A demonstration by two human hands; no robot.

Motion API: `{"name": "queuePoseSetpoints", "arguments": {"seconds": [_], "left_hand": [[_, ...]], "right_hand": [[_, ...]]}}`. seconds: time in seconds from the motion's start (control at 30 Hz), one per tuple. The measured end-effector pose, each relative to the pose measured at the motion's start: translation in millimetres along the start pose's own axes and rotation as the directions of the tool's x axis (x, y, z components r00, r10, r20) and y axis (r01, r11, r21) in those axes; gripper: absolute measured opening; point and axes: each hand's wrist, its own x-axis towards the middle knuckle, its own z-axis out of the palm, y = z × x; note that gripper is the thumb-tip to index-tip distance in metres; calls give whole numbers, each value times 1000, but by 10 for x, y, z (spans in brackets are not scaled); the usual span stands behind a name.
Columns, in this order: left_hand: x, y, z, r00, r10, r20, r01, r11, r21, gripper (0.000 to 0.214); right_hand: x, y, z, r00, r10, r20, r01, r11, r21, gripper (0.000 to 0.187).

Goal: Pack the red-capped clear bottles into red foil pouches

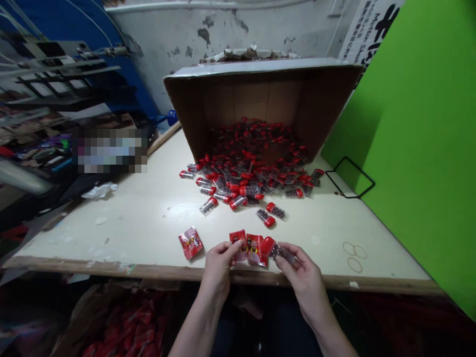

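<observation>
My left hand (pixel 217 267) pinches a small red printed packet (pixel 238 243) at the table's front edge. A second red packet (pixel 255 249) sits right beside it between my hands. My right hand (pixel 301 270) is closed round a clear tube with a red cap (pixel 273 248), filled with dark beads. Another red packet (pixel 191 242) lies flat on the table to the left of my left hand. Two loose red-capped tubes (pixel 271 214) lie just beyond my hands.
A big cardboard box (pixel 223 99) lies on its side at the back, spilling several red-capped tubes (pixel 253 178) onto the pale table (pixel 130 218). A green wall (pixel 420 148) stands right. Rubber bands (pixel 353 255) lie front right, a black wire frame (pixel 351 176) near the box. Red packets fill a bin below (pixel 126 327).
</observation>
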Motion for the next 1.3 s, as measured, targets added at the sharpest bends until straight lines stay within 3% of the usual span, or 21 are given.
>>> {"name": "queuePoseSetpoints", "arguments": {"seconds": [0.17,0.37,0.7,0.97,1.13,1.3], "left_hand": [[-63,17,149,981,-191,-32,171,930,-326,29],[-121,75,259,969,-248,-4,212,835,-508,22],[-173,51,234,976,-205,79,219,867,-449,20],[-257,-6,240,992,-123,37,128,918,-375,22],[-293,-68,199,980,-160,116,188,935,-302,23],[-327,-82,164,980,-170,103,191,949,-251,25]], "right_hand": [[-243,-58,125,1000,-22,-14,22,1000,-18,27],[-331,-22,225,996,-1,88,8,997,-74,25],[-259,-7,205,999,2,41,0,999,-43,25],[-252,4,234,998,59,34,-60,997,51,29],[-244,36,220,997,-76,-29,71,984,-161,28],[-268,62,210,972,-232,-34,197,886,-419,23]]}}
